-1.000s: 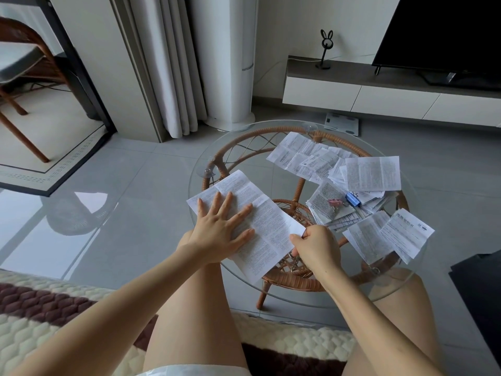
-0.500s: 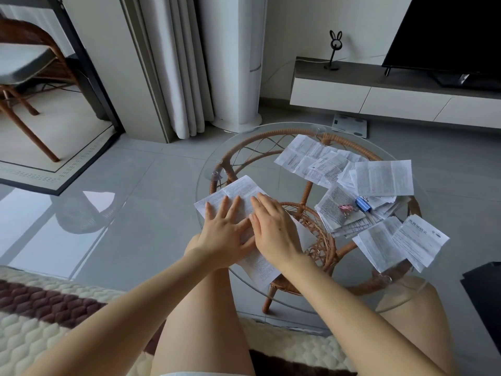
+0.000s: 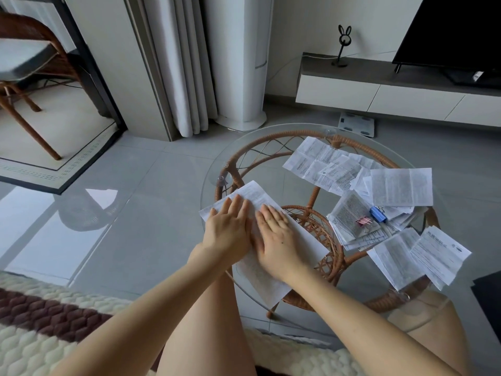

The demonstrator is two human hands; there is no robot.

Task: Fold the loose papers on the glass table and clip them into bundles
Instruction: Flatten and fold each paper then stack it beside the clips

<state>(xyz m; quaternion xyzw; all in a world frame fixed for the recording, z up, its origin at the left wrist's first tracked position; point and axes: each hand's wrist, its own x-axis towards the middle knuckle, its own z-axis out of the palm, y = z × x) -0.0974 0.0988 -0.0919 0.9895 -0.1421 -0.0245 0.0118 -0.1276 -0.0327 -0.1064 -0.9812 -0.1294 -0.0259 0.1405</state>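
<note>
The step in hand is the fold. 1 sheet (image 3: 306,241) lies doubled over on the surface (image 3: 273,183), well to the left of the blue clip (image 3: 378,214), and both hands press it down. The left hand (image 3: 229,232) lies palm down on the sheet's left part, fingers straight and slightly spread. The right hand (image 3: 279,240) lies palm down just beside it, fingers straight and together, on the turned-over half. Neither grasps anything: both are released and flat, touching only the paper.

The blue clip sits on a heap of papers (image 3: 349,226), with a pink clip (image 3: 363,221) just left of it. I cannot tell whether either clip bites on paper. More papers spread beyond the blue clip toward the far rim, and 2 sheets (image 3: 417,256) lie on its near-right side.

The task looks early, since most papers lie open and no bundle is plainly finished. The crease seems not yet set, so the next move probably calls for a firm sweep of the fingers along the fold while the other hand pins the sheet against sliding on the glass. After that, the sheet should go right to the heap by the blue clip, squared with the others. A clip then needs a strong pinch to open it.
</note>
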